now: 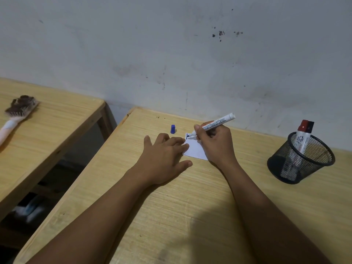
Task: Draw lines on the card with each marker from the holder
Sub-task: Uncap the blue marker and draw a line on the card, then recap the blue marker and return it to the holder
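Note:
A small white card (195, 150) lies on the wooden desk (190, 206) near the wall. My left hand (164, 159) rests flat on the desk, its fingertips pinning the card's left edge. My right hand (215, 143) grips an uncapped white board marker (215, 123), tip down at the card's far left corner, where short blue marks show. The marker's blue cap (173, 129) stands on the desk beyond my left hand. A black mesh holder (301, 159) at the right holds two markers (302, 138), one with a red cap and one with a black cap.
A second wooden desk (47, 130) stands to the left across a gap, with a wire brush (17, 115) lying on it. A stained white wall (190, 54) runs directly behind both desks.

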Available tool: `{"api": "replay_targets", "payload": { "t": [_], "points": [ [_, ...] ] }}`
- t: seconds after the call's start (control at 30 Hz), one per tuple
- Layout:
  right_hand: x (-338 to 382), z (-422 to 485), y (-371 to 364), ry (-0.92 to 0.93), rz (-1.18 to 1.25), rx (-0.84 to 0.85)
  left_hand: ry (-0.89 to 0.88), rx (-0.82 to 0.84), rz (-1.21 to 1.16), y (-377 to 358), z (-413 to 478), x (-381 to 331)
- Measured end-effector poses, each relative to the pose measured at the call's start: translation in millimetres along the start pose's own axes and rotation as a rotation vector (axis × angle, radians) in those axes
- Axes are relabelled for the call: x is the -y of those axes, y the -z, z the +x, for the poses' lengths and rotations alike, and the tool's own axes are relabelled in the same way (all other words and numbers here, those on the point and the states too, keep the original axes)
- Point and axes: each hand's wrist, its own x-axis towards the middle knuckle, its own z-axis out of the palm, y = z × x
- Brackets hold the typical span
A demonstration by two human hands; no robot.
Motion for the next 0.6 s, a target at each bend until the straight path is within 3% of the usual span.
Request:
{"api": "replay_targets", "payload": {
  "t": [0.07,0.23,0.3,0.43,0.6],
  "points": [
    [2.4,-4.1,1.1,0.039,0.044,-0.062,0.02,-0.056,-0.075,-1.6,-0.9,-0.9],
    [17.6,-3.9,7.5,0.136,0.15,-0.136,0.314,-0.499,-0.542,0.2,12.5,-2.1],
    [24.2,-1.9,10.7,0.123,0.196,-0.13,0.434,-0.437,-0.505,3.0,26.0,4.8],
    [29.8,-5.2,18.8,0.084,0.177,-0.078,0.494,-0.283,-0.412,6.3,45.5,11.5],
    [44.7,-12.3,40.5,0.068,0.223,-0.077,0.553,-0.396,-0.728,27.1,42.6,-6.1]
  ]
}}
